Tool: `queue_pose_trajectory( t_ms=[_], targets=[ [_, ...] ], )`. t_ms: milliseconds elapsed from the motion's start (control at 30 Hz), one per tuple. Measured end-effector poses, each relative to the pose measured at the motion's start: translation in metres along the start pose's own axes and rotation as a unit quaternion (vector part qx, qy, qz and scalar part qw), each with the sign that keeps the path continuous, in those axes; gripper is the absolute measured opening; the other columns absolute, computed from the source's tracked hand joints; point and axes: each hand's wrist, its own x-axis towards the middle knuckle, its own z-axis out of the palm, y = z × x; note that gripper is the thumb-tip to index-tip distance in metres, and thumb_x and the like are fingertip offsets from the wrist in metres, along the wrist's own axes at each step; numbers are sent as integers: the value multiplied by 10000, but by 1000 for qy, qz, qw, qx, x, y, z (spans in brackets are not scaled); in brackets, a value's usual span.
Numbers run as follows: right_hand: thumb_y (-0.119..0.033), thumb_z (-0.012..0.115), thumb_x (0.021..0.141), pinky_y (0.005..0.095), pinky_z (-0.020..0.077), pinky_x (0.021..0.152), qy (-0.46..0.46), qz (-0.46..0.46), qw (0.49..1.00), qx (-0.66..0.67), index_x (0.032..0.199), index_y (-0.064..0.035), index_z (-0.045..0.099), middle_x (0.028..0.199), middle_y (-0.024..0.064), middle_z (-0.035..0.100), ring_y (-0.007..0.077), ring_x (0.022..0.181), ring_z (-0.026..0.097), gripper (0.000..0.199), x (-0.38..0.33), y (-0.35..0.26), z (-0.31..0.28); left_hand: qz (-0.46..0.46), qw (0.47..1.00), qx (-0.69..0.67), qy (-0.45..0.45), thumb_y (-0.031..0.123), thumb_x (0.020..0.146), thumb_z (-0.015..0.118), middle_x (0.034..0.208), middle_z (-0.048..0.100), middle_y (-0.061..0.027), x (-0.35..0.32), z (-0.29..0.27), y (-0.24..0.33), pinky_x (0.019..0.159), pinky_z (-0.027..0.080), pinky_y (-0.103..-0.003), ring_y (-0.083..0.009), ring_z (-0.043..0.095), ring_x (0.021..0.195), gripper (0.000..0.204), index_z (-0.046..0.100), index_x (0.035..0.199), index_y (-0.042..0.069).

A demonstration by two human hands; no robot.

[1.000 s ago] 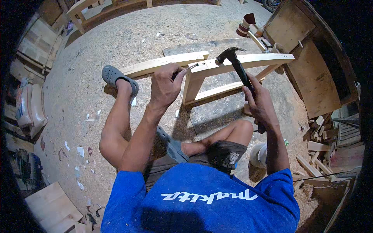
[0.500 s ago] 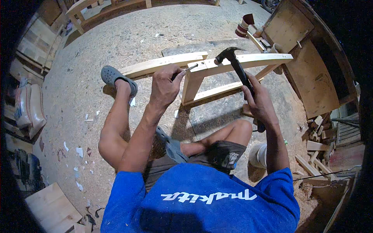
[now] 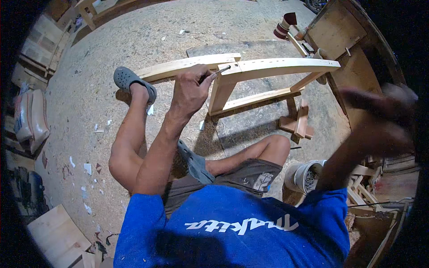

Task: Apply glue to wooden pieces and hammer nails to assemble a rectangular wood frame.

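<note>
Head view: the left hand [image 3: 193,87], near upper centre, pinches a thin metal pin [image 3: 222,70] between thumb and finger; the right hand [image 3: 395,105], at the right edge, is too blurred to tell its grip. For good work, I think, the pin should be kept steady, fingertips clear of any blow. Its long axis rises slightly rightward, its far end at the left corner of the wooden frame [image 3: 281,66].

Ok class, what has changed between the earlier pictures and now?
The right hand has swung far right, away from the wooden frame; it blurs, so its hammer is unclear. Crossed wood blocks are uncovered. The left hand still holds the nail at the frame's corner.
</note>
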Motion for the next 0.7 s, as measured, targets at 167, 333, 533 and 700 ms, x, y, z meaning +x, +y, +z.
queue_pose_trajectory(
  t_ms=[167,333,533,700],
  targets=[
    [-114,583,983,324,505,718,-401,176,899,-15,1435,-83,503,929,145,632,196,795,586,460,-87,24,46,65,996,31,50,94,884,711,697,593,-185,5,-2,-2,570,447,-368,-285,601,600,169,630,825,-42],
    [-219,560,1030,282,459,620,-97,156,982,36,1301,17,553,846,45,613,119,705,551,360,-3,-24,17,51,998,45,18,104,876,714,690,597,-189,4,-2,-2,573,455,-381,-296,608,603,168,641,831,-39],
    [-376,511,1020,275,454,514,55,122,921,366,1004,7,630,752,92,609,156,575,552,402,34,-43,41,-2,1000,20,-21,79,867,695,766,653,-202,2,-3,0,643,498,-421,-332,671,692,129,655,827,-37],
    [-57,550,974,485,531,744,-389,132,911,39,1431,-77,479,829,249,671,420,781,683,463,-89,4,80,47,999,22,10,113,880,712,698,626,-174,-2,-8,2,594,467,-372,-222,607,617,168,659,838,-41]
  ],
)
